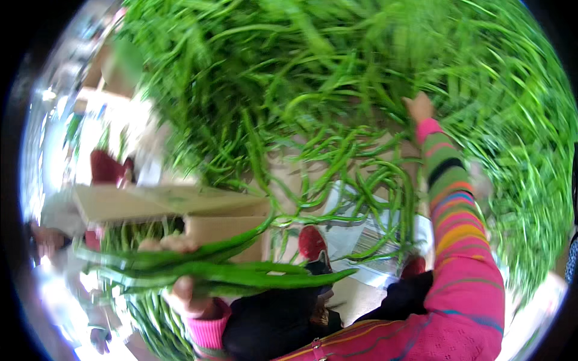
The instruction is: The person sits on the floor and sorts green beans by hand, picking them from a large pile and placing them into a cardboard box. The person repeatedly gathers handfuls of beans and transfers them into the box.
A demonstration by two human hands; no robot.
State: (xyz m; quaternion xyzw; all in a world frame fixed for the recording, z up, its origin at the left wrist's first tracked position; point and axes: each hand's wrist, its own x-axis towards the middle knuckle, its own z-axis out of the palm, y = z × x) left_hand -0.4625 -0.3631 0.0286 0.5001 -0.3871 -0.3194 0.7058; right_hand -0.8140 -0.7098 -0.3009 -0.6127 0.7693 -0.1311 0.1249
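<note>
My left hand (pixel 180 295) grips a bunch of long green chili peppers (pixel 253 274), held roughly level over the side of an open cardboard box (pixel 226 230). The thumb is in front of the bunch and fingers show behind it. My right hand (pixel 421 108) reaches far forward to the edge of a large heap of green chili peppers (pixel 289 58). Its fingertips are blurred and partly lost among the peppers, so whether they hold one is unclear. Between the heap and my feet, loose chili peppers (pixel 334 167) lie scattered on brown sheeting.
More chili peppers (pixel 158 316) lie in the box at my left. Printed paper sheets (pixel 375 239) lie on the floor by my red-toed shoe (pixel 311 243). The box's raised flap (pixel 158 203) stands left of centre. Blurred people are at the far left.
</note>
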